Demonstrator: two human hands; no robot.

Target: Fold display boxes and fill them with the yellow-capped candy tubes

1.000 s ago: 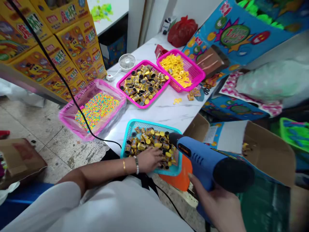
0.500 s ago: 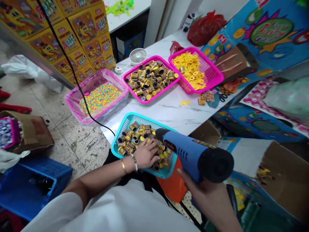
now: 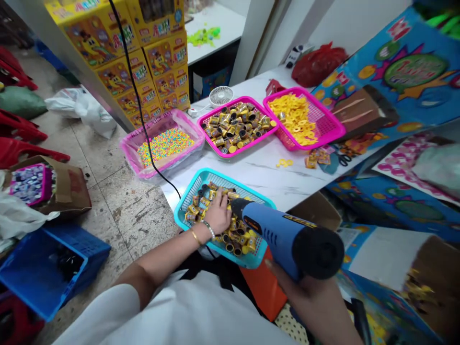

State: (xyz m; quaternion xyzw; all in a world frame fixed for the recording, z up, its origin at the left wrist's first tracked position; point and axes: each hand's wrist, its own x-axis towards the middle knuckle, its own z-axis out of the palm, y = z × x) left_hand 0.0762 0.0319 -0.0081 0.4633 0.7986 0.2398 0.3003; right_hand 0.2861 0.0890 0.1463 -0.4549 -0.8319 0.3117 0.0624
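The left hand [image 3: 218, 215] lay palm down on a heap of small yellow-and-black canisters [image 3: 239, 235] in a teal basket [image 3: 194, 187]. Its fingers were bent over the far part of the heap, and it could not be told whether they gripped any canister. Two bracelets [image 3: 201, 233] sat on that wrist. The right hand [image 3: 309, 297] was closed around the handle of a blue heat gun [image 3: 287, 235], near and to the right of the basket. The gun's dark nozzle pointed left and away over the canisters, with its tip just beside the left hand. The teal basket stood at the near edge of the white marble tabletop [image 3: 273, 177] and hung partly over it.

Farther along the tabletop, a pink basket [image 3: 212, 141] held more of the same canisters. To its right, a second pink basket [image 3: 336, 127] held yellow plastic pieces, and a few of these lay loose on the tabletop between the baskets. At the left edge stood a pink tub [image 3: 132, 158] lined with clear plastic and filled with many-coloured beads. A black cable [image 3: 143, 120] crossed above it and ran down toward the person. A small white fan [image 3: 221, 95] stood beyond the baskets, and a red bag [image 3: 318, 60] lay at the far end.

Yellow printed cartons [image 3: 143, 72] were stacked to the far left. On the floor at the left were a blue crate [image 3: 46, 268] and an open cardboard box [image 3: 72, 187].
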